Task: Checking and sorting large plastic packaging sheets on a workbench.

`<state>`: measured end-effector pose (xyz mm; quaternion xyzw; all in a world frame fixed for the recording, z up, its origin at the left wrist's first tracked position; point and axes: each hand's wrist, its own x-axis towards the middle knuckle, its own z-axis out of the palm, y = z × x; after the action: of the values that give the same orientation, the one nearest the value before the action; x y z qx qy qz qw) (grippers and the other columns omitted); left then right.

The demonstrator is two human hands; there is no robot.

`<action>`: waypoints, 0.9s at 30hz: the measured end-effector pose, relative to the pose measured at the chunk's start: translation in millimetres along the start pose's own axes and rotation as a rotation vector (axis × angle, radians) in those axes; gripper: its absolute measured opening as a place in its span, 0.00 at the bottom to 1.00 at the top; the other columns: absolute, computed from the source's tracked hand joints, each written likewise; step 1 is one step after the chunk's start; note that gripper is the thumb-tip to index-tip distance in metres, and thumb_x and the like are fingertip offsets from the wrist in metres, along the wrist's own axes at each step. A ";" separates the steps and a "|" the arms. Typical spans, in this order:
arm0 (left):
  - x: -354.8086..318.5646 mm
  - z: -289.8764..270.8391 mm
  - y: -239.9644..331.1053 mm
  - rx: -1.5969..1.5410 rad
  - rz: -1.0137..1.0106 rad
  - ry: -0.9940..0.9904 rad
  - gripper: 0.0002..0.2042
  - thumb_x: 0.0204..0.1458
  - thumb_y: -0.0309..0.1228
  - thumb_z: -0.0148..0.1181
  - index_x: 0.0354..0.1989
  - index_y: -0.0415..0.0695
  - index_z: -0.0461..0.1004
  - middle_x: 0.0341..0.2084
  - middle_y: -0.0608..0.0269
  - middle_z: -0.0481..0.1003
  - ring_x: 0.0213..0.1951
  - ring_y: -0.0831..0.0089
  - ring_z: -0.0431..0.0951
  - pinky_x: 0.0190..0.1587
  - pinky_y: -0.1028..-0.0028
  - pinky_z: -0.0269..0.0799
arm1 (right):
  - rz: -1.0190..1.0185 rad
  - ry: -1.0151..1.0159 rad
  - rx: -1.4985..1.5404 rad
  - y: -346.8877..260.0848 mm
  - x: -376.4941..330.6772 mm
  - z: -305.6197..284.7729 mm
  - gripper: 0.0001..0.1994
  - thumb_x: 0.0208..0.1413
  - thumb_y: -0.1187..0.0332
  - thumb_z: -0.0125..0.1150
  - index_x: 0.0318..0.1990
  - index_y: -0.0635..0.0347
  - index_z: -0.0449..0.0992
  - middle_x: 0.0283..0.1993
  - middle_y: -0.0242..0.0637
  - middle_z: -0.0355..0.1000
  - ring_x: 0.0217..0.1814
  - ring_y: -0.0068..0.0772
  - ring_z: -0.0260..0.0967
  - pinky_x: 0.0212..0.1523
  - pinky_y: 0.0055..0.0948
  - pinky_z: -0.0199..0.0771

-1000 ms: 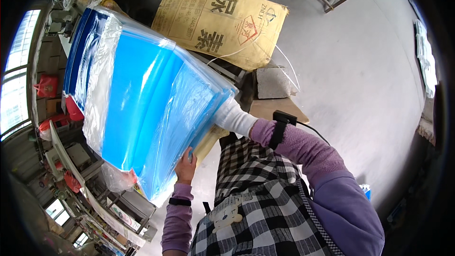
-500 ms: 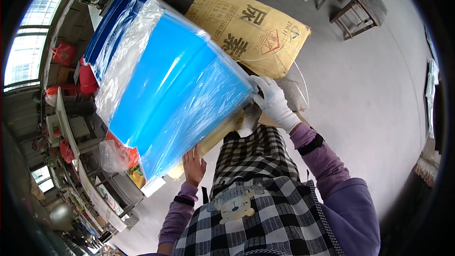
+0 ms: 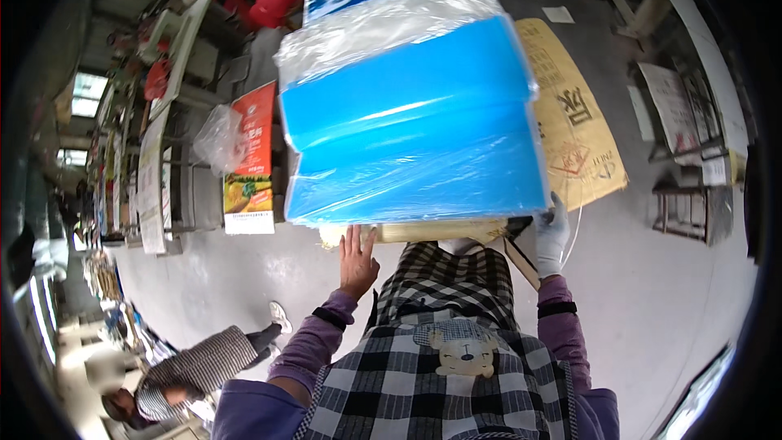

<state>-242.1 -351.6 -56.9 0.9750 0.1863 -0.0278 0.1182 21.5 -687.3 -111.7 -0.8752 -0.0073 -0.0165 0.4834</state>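
In front of me lies a big flat stack of glossy blue plastic sheeting point(image 3: 415, 114), with a clear crinkled band and a dark blue printed part at its far end. Under its near edge shows a cream-yellow layer point(image 3: 407, 233). My left hand point(image 3: 357, 267), bare, touches that near edge at the left, its fingers stretched out. At the near right corner is my right hand point(image 3: 552, 236) in a white glove, its fingers pointing up along the stack's side; part of them is hard to make out. A tan printed sack point(image 3: 570, 106) lies beside the stack on the right.
At left hang a red and yellow printed bag point(image 3: 251, 163) and a clear plastic bag point(image 3: 218, 140), near cluttered shelving point(image 3: 175, 90). Another person point(image 3: 195, 367) is at the lower left. A wooden stool point(image 3: 683, 210) stands at right. A white strap point(image 3: 575, 240) loops beside my glove.
The view has turned left, so the stack now lies squarely before me. Both hands remain at its near edge. The other person has come into view.
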 end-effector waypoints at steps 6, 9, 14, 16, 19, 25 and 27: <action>-25.6 -35.7 -18.9 -0.250 -0.134 0.360 0.26 0.41 0.18 0.53 0.54 0.47 0.69 0.57 0.48 0.62 0.59 0.48 0.61 0.62 0.51 0.56 | -0.020 -0.187 0.109 23.6 9.7 -5.4 0.18 0.52 0.74 0.59 0.52 0.65 0.70 0.40 0.39 0.75 0.40 0.27 0.71 0.42 0.28 0.71; -1.2 -48.0 -60.8 -0.422 -0.536 0.706 0.25 0.48 0.22 0.54 0.58 0.42 0.64 0.53 0.47 0.63 0.57 0.49 0.63 0.60 0.56 0.59 | 0.019 -0.226 0.042 2.3 8.2 -14.3 0.21 0.54 0.77 0.58 0.56 0.66 0.67 0.46 0.41 0.73 0.45 0.29 0.70 0.45 0.27 0.71; 42.4 -21.7 -164.4 -1.055 -0.794 0.451 0.27 0.52 0.38 0.65 0.55 0.33 0.69 0.44 0.53 0.75 0.45 0.69 0.74 0.50 0.71 0.68 | -0.040 0.069 0.056 -15.6 16.3 -40.5 0.20 0.54 0.76 0.55 0.56 0.64 0.67 0.53 0.39 0.67 0.51 0.35 0.68 0.50 0.31 0.70; 57.5 -17.0 -178.8 -0.992 -0.681 0.378 0.20 0.50 0.37 0.67 0.44 0.34 0.77 0.32 0.61 0.79 0.34 0.76 0.75 0.42 0.76 0.71 | -0.087 0.075 0.105 -45.8 20.2 -43.6 0.23 0.51 0.79 0.56 0.58 0.66 0.67 0.54 0.41 0.65 0.58 0.38 0.63 0.58 0.35 0.64; 64.7 -14.3 -203.7 -0.732 -0.673 0.437 0.13 0.48 0.36 0.68 0.31 0.38 0.81 0.23 0.61 0.80 0.25 0.77 0.76 0.31 0.75 0.71 | -0.431 -0.159 -0.195 -104.8 26.3 -19.3 0.22 0.47 0.76 0.59 0.53 0.63 0.69 0.54 0.44 0.67 0.57 0.46 0.64 0.59 0.38 0.64; 109.4 -31.5 -190.8 -0.346 -0.579 0.306 0.14 0.50 0.44 0.62 0.32 0.46 0.82 0.28 0.52 0.79 0.31 0.54 0.79 0.34 0.65 0.74 | -0.686 -0.506 -0.518 -121.8 12.0 30.3 0.24 0.46 0.69 0.61 0.54 0.57 0.70 0.58 0.44 0.64 0.63 0.50 0.57 0.63 0.46 0.56; 114.5 -27.0 -191.5 -0.337 -0.537 0.365 0.14 0.50 0.44 0.61 0.33 0.46 0.82 0.29 0.52 0.79 0.32 0.54 0.79 0.35 0.65 0.74 | -0.651 -0.520 -0.524 -107.9 10.5 31.5 0.24 0.46 0.69 0.61 0.54 0.57 0.70 0.59 0.44 0.63 0.64 0.50 0.56 0.64 0.47 0.55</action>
<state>-206.2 -131.4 -84.1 0.8471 0.4557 0.1475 0.2303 29.5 -603.1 -36.8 -0.8947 -0.3967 0.0510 0.1990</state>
